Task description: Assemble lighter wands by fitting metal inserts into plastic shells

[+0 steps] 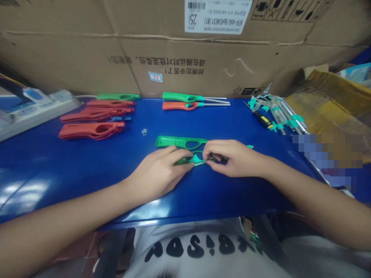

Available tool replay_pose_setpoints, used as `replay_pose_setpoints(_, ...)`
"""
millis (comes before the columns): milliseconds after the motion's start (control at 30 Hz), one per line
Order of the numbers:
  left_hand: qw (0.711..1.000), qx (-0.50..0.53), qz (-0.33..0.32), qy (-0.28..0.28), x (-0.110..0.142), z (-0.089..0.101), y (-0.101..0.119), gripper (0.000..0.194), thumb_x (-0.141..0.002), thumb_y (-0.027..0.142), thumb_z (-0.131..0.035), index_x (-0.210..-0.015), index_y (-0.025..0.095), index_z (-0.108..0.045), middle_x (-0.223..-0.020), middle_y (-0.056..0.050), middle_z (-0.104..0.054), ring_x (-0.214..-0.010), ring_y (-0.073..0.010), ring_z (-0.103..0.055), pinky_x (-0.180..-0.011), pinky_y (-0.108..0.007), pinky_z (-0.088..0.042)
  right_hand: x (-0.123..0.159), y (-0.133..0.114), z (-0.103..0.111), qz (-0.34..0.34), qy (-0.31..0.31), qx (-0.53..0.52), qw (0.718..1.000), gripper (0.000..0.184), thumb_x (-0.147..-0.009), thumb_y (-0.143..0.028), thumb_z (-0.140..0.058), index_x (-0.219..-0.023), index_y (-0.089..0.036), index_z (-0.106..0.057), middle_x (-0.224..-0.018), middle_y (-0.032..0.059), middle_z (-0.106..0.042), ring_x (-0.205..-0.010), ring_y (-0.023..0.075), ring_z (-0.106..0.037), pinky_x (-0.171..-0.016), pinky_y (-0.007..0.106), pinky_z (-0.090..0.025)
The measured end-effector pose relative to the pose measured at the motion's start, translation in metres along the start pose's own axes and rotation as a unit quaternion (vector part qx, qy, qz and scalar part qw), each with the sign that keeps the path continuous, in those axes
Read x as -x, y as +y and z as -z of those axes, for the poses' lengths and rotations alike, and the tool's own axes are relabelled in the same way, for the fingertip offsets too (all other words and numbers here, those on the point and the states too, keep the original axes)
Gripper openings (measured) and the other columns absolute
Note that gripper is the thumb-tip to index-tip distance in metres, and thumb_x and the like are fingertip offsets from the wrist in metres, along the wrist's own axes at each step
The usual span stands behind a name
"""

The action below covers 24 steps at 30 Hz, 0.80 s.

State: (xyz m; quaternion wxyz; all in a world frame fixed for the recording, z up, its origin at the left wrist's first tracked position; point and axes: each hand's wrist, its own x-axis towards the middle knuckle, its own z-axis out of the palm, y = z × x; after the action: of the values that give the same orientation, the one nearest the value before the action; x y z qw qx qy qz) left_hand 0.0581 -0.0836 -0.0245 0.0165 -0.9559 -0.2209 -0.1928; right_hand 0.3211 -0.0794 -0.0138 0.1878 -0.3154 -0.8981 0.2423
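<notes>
A green gas-lighter shell half (181, 161) lies on the blue table in front of me, a teal trigger piece (197, 157) set in its handle loop. Thin pale wires run along the loop's lower edge. My left hand (158, 170) is closed around the shell's handle end, thumb and forefinger beside the trigger. At the loop's right side, my right hand (228, 157) makes a pinch; what sits between its fingertips is too small to tell. Just beyond both hands lies a second green shell half (166, 141), hollow side up.
Red shells (84, 130) are stacked at left near a power strip (43, 110). Tiny metal pins (144, 132) lie nearby. Two lighters with metal rods (179, 105) rest before a cardboard box (174, 46). Rod assemblies (286, 112) and a screwdriver (263, 120) are at right.
</notes>
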Motion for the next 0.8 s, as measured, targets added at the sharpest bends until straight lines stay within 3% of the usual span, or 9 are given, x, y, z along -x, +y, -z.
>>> replay_pose_setpoints(200, 1.000, -0.022, -0.016, 0.007, 0.001, 0.001, 0.000, 0.026, -0.101, 0.024, -0.053, -0.110, 0.020, -0.077, -0.114, -0.008, -0.073, -0.093, -0.0251, -0.068, -0.074, -0.038, -0.061, -0.001, 0.001, -0.001, -0.003, 0.003, -0.001, 1.000, 0.013, -0.085, -0.007, -0.059, -0.091, -0.019, -0.059, -0.084, -0.0025, -0.059, -0.069, 0.0079, -0.049, -0.063, 0.020, -0.037)
replay_pose_setpoints(400, 0.999, 0.033, 0.017, 0.025, 0.004, -0.005, -0.003, 0.023, -0.100, 0.024, -0.056, -0.109, 0.025, -0.077, -0.119, -0.004, -0.072, -0.098, -0.0221, -0.069, -0.081, -0.036, -0.060, 0.003, 0.001, 0.002, 0.012, -0.007, 0.014, 1.000, 0.012, -0.088, -0.009, -0.058, -0.094, -0.018, -0.062, -0.087, -0.0002, -0.061, -0.071, 0.0097, -0.052, -0.065, 0.022, -0.040)
replay_pose_setpoints(600, 0.999, 0.033, 0.032, 0.013, 0.002, -0.003, -0.002, 0.024, -0.101, 0.025, -0.055, -0.107, 0.025, -0.078, -0.119, -0.005, -0.071, -0.098, -0.0223, -0.069, -0.082, -0.035, -0.059, 0.007, 0.004, 0.009, 0.052, -0.014, 0.079, 0.995, 0.013, -0.095, -0.017, -0.057, -0.098, -0.018, -0.070, -0.100, 0.0063, -0.067, -0.086, 0.0151, -0.063, -0.074, 0.026, -0.047)
replay_pose_setpoints(800, 0.999, 0.018, 0.032, 0.019, 0.003, -0.003, -0.001, 0.026, -0.102, 0.025, -0.052, -0.106, 0.025, -0.078, -0.114, -0.006, -0.072, -0.095, -0.0206, -0.069, -0.078, -0.033, -0.058, 0.010, 0.002, 0.009, 0.085, -0.001, 0.149, 0.985, 0.023, -0.098, -0.030, -0.057, -0.109, -0.018, -0.074, -0.093, 0.0060, -0.070, -0.077, 0.0146, -0.065, -0.065, 0.026, -0.045)
